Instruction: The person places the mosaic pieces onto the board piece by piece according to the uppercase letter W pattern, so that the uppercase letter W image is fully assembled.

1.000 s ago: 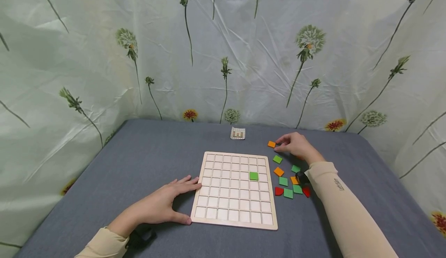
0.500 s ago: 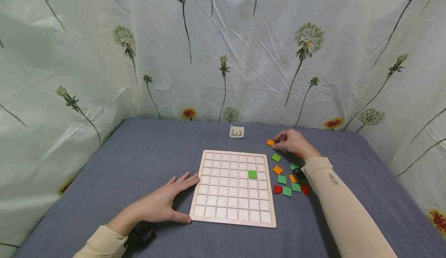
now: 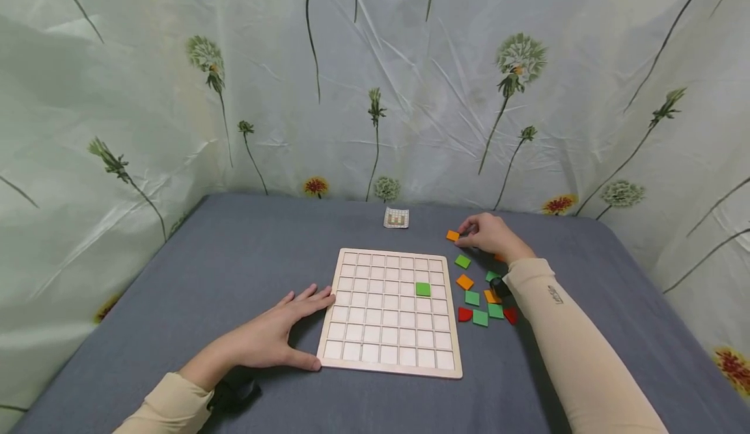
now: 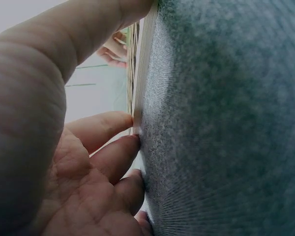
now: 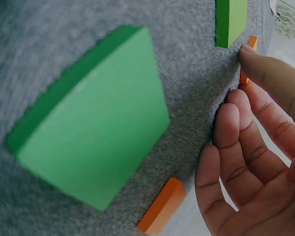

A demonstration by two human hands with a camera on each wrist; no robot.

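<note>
In the head view a pale wooden grid board (image 3: 389, 372) lies on the grey cloth, with a light green square tile (image 3: 423, 289) in one cell. My left hand (image 3: 266, 333) has its fingers spread along the board's left edge, thumb at the near left corner; the left wrist view shows the fingertips at the board's side (image 4: 145, 64). Beyond the board's far right corner, my right hand (image 3: 492, 233) pinches an orange square tile (image 3: 452, 235) between thumb and forefinger. The right wrist view shows that orange tile (image 5: 244, 73) low at the cloth, its other fingers curled beside it.
Right of the board lie loose tiles: a light green tile (image 3: 463, 261), an orange tile (image 3: 465, 282), several darker green tiles (image 3: 472, 298), and a red tile with a rounded edge (image 3: 465, 315). A small patterned card (image 3: 396, 218) lies at the back, before a flowered curtain (image 3: 328, 128).
The head view has shifted slightly, so everything sits a little higher and further left. Both hands keep nearly the same places, the right at the orange tile, the left at the board's edge.
</note>
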